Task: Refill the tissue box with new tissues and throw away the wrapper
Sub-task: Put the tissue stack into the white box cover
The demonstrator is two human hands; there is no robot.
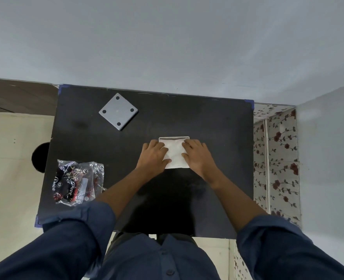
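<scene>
A white square tissue box (174, 138) sits open near the middle of the black table (217, 138), filled with a stack of white tissues (174, 153). My left hand (154, 157) lies flat on the left side of the stack, fingers spread. My right hand (197, 156) presses flat on the right side. Neither hand grips anything. The crumpled clear plastic wrapper (77, 182) with black and red print lies at the table's left front. A grey square lid (118, 111) with dark pads at its corners rests at the back left, turned like a diamond.
The table stands against a pale wall. A floral-patterned surface (278, 158) borders the table's right edge. A round dark object (40, 157) shows on the cream floor to the left.
</scene>
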